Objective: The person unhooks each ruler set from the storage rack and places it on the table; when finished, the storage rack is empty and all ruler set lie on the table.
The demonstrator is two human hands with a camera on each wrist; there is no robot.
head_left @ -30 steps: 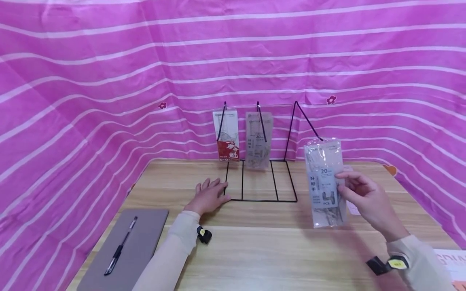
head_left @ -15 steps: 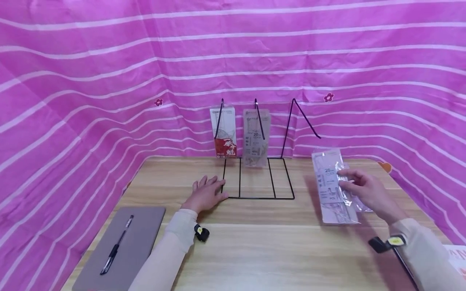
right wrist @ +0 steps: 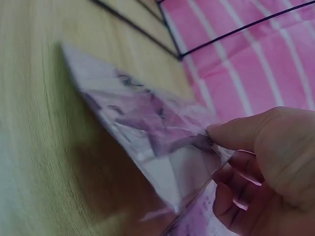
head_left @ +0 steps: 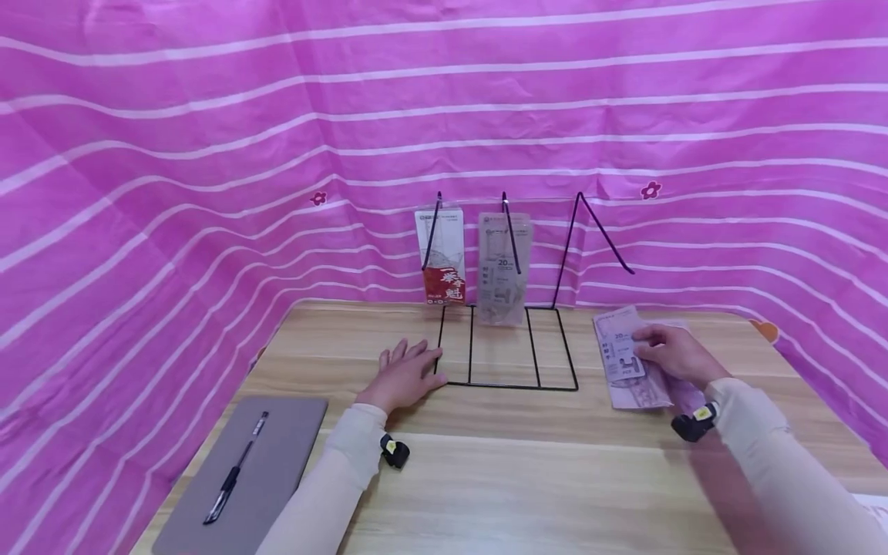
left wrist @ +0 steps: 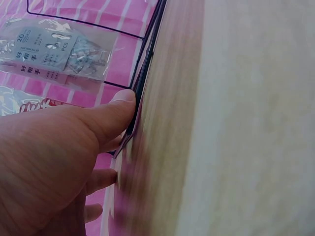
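Observation:
My right hand pinches the right edge of a clear plastic packet printed with "20" and Chinese characters. In the right wrist view the packet tilts above the wood, thumb on its near face. A second pinkish packet lies partly hidden beneath it. My left hand rests at the front left corner of a black wire display rack, fingers spread. Seen from the left wrist, its thumb lies against the rack's wire. Two of the rack's hooks carry packets: a red-and-white one and a grey translucent one.
The rack's right hook hangs bare. A grey-brown notebook with a black pen on it lies at the table's left. White printed paper shows at the right edge. Pink striped cloth surrounds the wooden table.
My right hand has taken the packet away from the right hook and lowered it to the table's right side, over the other packet. The left hand has stayed at the rack.

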